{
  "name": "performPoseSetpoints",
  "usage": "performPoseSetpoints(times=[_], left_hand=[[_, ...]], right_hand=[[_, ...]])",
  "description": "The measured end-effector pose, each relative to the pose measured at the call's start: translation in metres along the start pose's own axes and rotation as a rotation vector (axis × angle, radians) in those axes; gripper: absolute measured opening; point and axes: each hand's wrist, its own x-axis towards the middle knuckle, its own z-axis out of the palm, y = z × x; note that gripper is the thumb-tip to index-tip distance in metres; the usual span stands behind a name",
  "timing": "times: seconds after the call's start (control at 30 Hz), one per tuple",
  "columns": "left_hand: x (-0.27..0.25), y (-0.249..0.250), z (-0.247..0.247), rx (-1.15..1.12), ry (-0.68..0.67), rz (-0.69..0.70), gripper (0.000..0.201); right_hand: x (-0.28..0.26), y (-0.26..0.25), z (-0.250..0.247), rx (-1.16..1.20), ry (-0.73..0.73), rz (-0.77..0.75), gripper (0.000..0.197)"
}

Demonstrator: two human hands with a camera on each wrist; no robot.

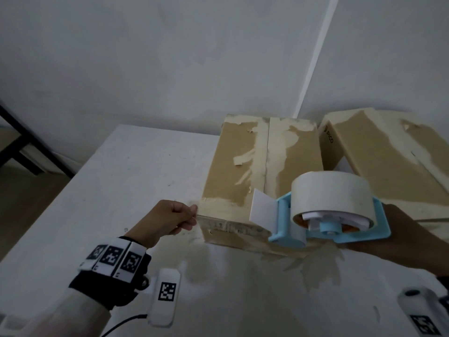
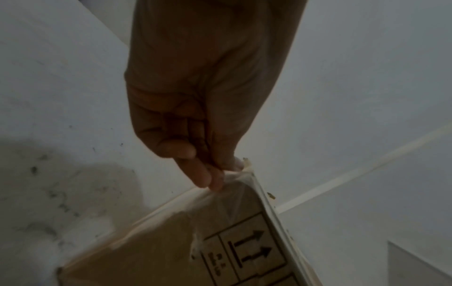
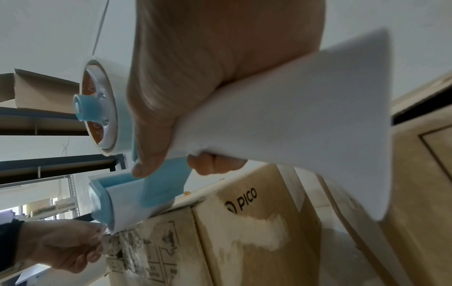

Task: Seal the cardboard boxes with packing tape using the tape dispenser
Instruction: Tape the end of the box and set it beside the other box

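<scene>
A taped-over cardboard box [image 1: 262, 166] lies on the white table [image 1: 121, 190]. My left hand [image 1: 193, 216] pinches its near left top corner, thumb on the top edge and fingers on the side [image 2: 227, 174], where clear tape film wrinkles over the box [image 2: 171, 251]. My right hand [image 1: 398, 229] grips the white handle [image 3: 293, 116] of the blue tape dispenser [image 1: 340, 229], which carries a full white tape roll [image 1: 332, 193]. The dispenser's front roller [image 3: 127, 205] touches the box's near top edge, right of my left hand [image 3: 61, 243]. Most of my right fingers are hidden behind the dispenser.
A second cardboard box [image 1: 388, 147], marked PICO, lies close to the right of the first. A white wall stands just behind both. A dark metal frame [image 1: 29, 147] is off the table's left edge. Torn paper residue marks the table [image 1: 315, 268] in front of the box.
</scene>
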Motion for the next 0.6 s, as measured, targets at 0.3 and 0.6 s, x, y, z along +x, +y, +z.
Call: performPoseSetpoints(times=[0.3,0.6], left_hand=[[0.003,0.002,0.008,0.031,0.047,-0.058,0.022],[-0.002,-0.006,0.01,0.142,-0.089,-0.221,0.022]], right_hand=[[0.012,0.036,-0.005,-0.001,0.039,-0.023,0.026],[0.014,0.017,-0.004,0.061,-0.004,-0.137,0.032]])
